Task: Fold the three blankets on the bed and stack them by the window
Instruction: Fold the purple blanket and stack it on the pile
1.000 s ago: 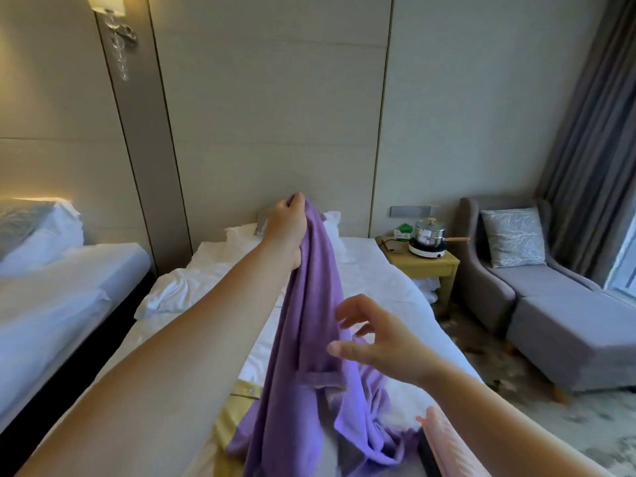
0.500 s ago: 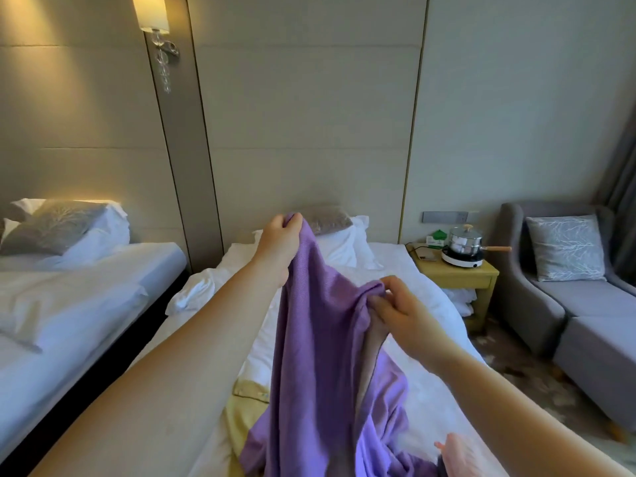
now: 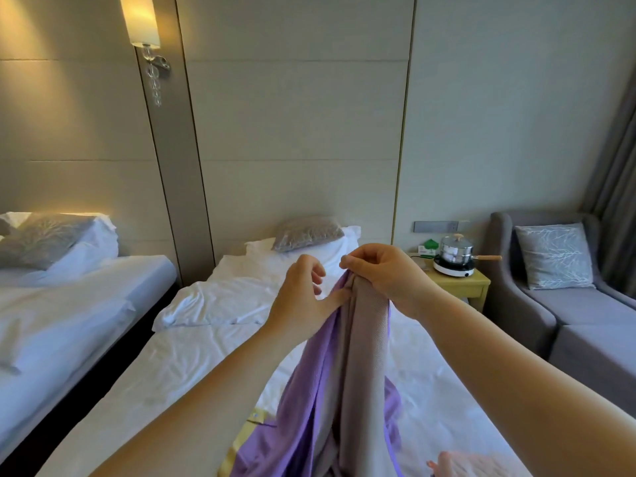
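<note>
A purple blanket (image 3: 309,390) is held up over the bed (image 3: 206,356), in the middle of the view. Its back side is seen to be grey-brown. The top of it is pinched by the right hand (image 3: 382,273), with the fingers curled tight around the bunched cloth. The left hand (image 3: 299,301) is held just beside it, at 9 o'clock from the right hand. Its fingers are loosely curled and nothing is held in them. Only the thumb (image 3: 335,299) is laid against the purple edge. The blanket is let hang down toward 6 o'clock, where its lower part is piled on the bed.

A yellow blanket (image 3: 237,445) is seen on the bed at 7 o'clock from the purple one and is partly covered by it. A bit of a pink blanket (image 3: 481,464) is seen at 5 o'clock, at the bottom edge. How it is lying cannot be told.

At 12 o'clock, a grey pillow (image 3: 306,232) is propped at the head of the bed. At 3 o'clock from it, a small yellow table (image 3: 475,287) is placed, and a shiny pot (image 3: 452,249) is set on it. A grey sofa (image 3: 585,332) is found farther toward 3 o'clock, with a curtain (image 3: 619,160) behind it.
</note>
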A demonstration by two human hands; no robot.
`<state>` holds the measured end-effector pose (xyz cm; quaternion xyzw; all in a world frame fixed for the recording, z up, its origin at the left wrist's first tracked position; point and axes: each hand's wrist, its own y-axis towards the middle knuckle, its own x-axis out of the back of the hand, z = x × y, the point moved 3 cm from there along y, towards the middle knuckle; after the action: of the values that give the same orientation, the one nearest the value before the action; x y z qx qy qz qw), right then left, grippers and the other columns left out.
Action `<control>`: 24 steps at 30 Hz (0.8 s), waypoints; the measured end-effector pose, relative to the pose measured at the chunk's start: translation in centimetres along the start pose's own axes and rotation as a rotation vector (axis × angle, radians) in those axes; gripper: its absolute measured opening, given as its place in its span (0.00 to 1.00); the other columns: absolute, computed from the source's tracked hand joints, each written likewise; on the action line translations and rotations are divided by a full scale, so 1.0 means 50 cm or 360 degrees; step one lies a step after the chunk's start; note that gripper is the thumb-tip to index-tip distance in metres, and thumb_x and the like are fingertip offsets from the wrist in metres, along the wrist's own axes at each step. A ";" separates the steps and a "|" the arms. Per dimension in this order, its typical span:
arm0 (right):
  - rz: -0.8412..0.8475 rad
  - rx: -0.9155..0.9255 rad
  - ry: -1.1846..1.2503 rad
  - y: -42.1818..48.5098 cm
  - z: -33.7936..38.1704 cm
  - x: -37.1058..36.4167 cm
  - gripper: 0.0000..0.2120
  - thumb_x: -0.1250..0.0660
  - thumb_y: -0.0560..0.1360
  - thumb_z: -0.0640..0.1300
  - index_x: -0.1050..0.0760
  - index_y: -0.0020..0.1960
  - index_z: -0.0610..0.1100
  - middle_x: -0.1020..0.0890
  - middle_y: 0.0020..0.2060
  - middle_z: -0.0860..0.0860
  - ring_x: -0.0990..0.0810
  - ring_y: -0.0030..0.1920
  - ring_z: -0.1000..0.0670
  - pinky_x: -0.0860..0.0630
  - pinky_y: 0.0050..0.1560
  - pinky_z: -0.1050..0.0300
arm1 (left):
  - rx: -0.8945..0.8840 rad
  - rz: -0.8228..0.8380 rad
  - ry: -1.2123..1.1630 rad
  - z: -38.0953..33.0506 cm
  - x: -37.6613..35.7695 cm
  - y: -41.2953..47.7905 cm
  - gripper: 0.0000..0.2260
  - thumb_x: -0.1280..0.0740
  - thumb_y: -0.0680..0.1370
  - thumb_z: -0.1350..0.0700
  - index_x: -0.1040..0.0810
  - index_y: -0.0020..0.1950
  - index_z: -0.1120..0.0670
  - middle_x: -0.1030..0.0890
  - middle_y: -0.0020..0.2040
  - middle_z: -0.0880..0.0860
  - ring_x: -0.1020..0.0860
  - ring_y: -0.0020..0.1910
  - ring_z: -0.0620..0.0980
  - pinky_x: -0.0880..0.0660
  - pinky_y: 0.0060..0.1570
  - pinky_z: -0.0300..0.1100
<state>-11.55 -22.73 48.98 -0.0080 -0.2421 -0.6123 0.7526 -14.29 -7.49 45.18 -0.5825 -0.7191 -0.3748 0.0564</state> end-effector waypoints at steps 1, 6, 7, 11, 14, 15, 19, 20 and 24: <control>-0.0001 0.0015 0.0004 -0.002 0.000 0.004 0.07 0.30 0.73 0.51 0.18 0.40 0.48 0.17 0.36 0.51 0.23 0.38 0.56 0.26 0.44 0.59 | -0.0069 -0.0076 0.0051 -0.007 -0.001 0.000 0.15 0.28 0.72 0.48 0.32 0.48 0.50 0.27 0.48 0.48 0.25 0.40 0.46 0.27 0.40 0.38; 0.0153 0.0068 -0.0012 -0.017 -0.002 0.025 0.08 0.32 0.75 0.50 0.19 0.42 0.47 0.16 0.39 0.47 0.21 0.40 0.53 0.24 0.49 0.55 | -0.0077 0.0275 -0.0122 -0.025 -0.035 0.000 0.06 0.32 0.76 0.53 0.26 0.51 0.47 0.22 0.45 0.45 0.21 0.42 0.46 0.24 0.43 0.38; 0.0192 0.0079 -0.0006 -0.020 -0.003 0.029 0.08 0.32 0.75 0.49 0.19 0.42 0.47 0.15 0.39 0.47 0.20 0.40 0.53 0.24 0.51 0.53 | -0.0020 0.0373 -0.0226 -0.025 -0.042 0.000 0.08 0.32 0.77 0.54 0.25 0.54 0.48 0.21 0.48 0.46 0.21 0.44 0.46 0.23 0.45 0.37; 0.0241 0.0095 -0.0040 -0.030 -0.008 0.047 0.07 0.33 0.76 0.49 0.19 0.42 0.48 0.16 0.39 0.49 0.20 0.42 0.52 0.25 0.56 0.48 | 0.0218 0.0649 -0.0628 -0.022 -0.056 -0.001 0.08 0.31 0.77 0.56 0.25 0.54 0.54 0.21 0.47 0.52 0.19 0.46 0.47 0.20 0.48 0.42; 0.0281 0.0088 -0.0054 -0.035 -0.013 0.063 0.06 0.34 0.77 0.47 0.19 0.46 0.47 0.15 0.45 0.47 0.19 0.50 0.42 0.27 0.62 0.40 | 0.0126 0.0482 -0.0469 -0.024 -0.050 0.004 0.04 0.31 0.76 0.54 0.25 0.48 0.50 0.23 0.41 0.48 0.23 0.36 0.42 0.23 0.37 0.36; 0.0314 0.0087 -0.0047 -0.037 -0.015 0.068 0.06 0.34 0.77 0.46 0.19 0.48 0.46 0.15 0.47 0.46 0.20 0.53 0.40 0.28 0.63 0.38 | 0.0057 0.0371 -0.0388 -0.025 -0.045 0.008 0.04 0.31 0.76 0.54 0.26 0.46 0.49 0.24 0.40 0.47 0.25 0.34 0.41 0.26 0.34 0.36; 0.0375 0.0116 -0.0082 -0.042 -0.018 0.076 0.09 0.32 0.76 0.39 0.21 0.54 0.50 0.16 0.48 0.48 0.19 0.52 0.49 0.24 0.60 0.54 | -0.0260 0.0055 -0.0059 -0.039 -0.023 0.014 0.04 0.32 0.76 0.56 0.26 0.47 0.48 0.24 0.40 0.45 0.26 0.33 0.42 0.28 0.36 0.37; 0.0332 0.0142 -0.0156 -0.041 -0.016 0.076 0.10 0.32 0.75 0.39 0.21 0.53 0.51 0.16 0.47 0.49 0.18 0.50 0.52 0.23 0.56 0.59 | -0.0336 0.0022 0.0054 -0.043 -0.021 0.013 0.05 0.33 0.76 0.57 0.27 0.47 0.48 0.24 0.41 0.45 0.25 0.33 0.43 0.26 0.37 0.40; 0.0086 0.0363 -0.0540 -0.041 0.003 0.068 0.10 0.34 0.73 0.35 0.21 0.48 0.48 0.17 0.44 0.54 0.19 0.45 0.60 0.26 0.48 0.66 | -0.0449 0.0079 0.0239 -0.055 -0.026 0.006 0.08 0.34 0.77 0.53 0.30 0.47 0.40 0.26 0.44 0.43 0.25 0.34 0.43 0.25 0.39 0.43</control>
<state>-13.03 -26.31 49.82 -0.0322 -0.4327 -0.5505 0.7132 -14.58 -10.17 46.62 -0.5726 -0.6383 -0.5131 0.0368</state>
